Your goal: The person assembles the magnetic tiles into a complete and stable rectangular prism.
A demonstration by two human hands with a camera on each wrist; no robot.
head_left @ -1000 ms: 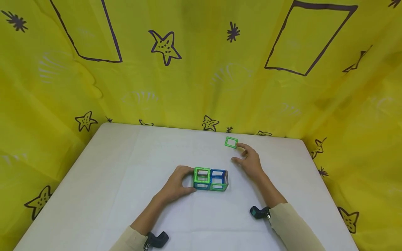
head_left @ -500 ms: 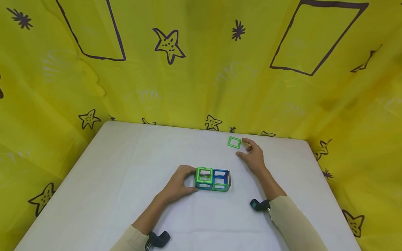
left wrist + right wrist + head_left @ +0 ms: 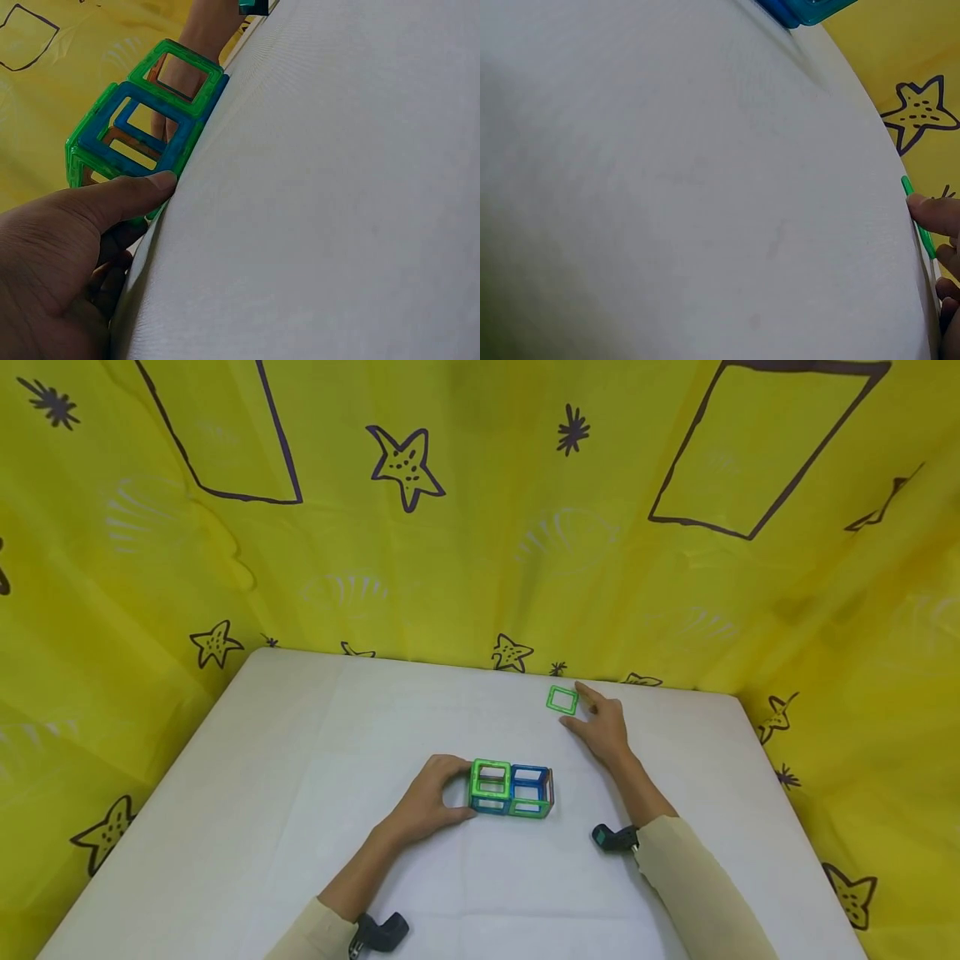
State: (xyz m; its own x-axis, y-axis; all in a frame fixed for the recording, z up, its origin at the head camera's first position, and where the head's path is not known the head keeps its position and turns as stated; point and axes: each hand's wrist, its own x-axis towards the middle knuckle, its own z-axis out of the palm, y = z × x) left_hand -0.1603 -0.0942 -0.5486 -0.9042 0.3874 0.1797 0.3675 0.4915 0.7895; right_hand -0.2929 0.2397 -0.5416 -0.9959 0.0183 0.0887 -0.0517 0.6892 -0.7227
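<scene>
Two joined cubes of magnetic tiles (image 3: 512, 790), with green and blue frames, sit on the white table. My left hand (image 3: 427, 802) grips their left end between thumb and fingers; in the left wrist view its thumb (image 3: 150, 191) presses the lower edge of a blue square. Farther back lies a single green square magnetic tile (image 3: 562, 700). My right hand (image 3: 602, 727) spans the tile's right side, forefinger at the far corner and thumb by the near edge. In the right wrist view the thumb (image 3: 934, 214) touches the green tile (image 3: 922, 225), seen nearly edge-on.
The white-covered table (image 3: 360, 718) ends at a yellow patterned curtain (image 3: 465, 552) behind and at both sides. Dark devices (image 3: 381, 933) are strapped to both wrists. The cubes stand nearer to me than the loose tile.
My right hand has shifted from beside the green tile to take it between forefinger and thumb. My left hand stays on the cubes. The head view has shifted slightly.
</scene>
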